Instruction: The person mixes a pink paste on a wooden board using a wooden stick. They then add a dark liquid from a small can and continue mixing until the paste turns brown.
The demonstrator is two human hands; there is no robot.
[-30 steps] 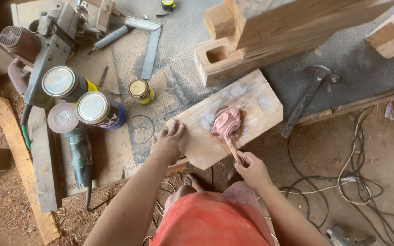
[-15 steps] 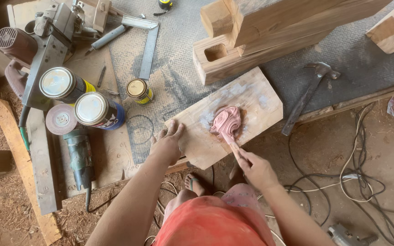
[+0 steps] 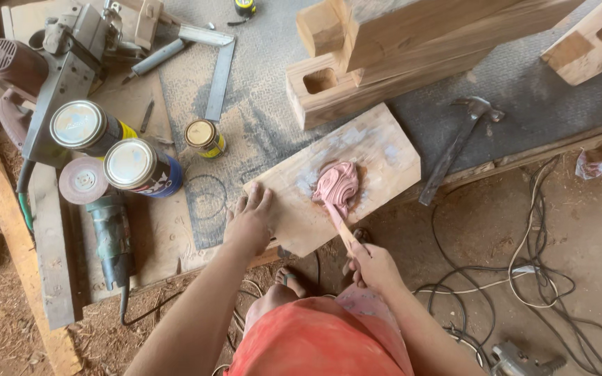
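Pink paste (image 3: 337,184) (hammer (image 3: 456,148), cans (image 3: 137,167) near): right hand (image 3: 373,268) grips stick (image 3: 343,226), left hand (image 3: 251,221) flat.

Pink putty (image 3: 337,184) on pale wooden board (image 3: 384,150); grey checker-patterned mat (image 3: 259,111); orange shorts (image 3: 315,345).

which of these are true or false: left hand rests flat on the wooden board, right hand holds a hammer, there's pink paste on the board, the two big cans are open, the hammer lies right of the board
1. The left hand rests flat on the wooden board. True: its palm and fingers press the board's near left corner.
2. The right hand holds a hammer. False: it grips a thin wooden stick whose tip sits in the paste.
3. Pink paste lies on the board. True: a swirled mound near the middle.
4. The two big cans are open. False: both have their lids on.
5. The hammer lies right of the board. True: on the dark mat, untouched.
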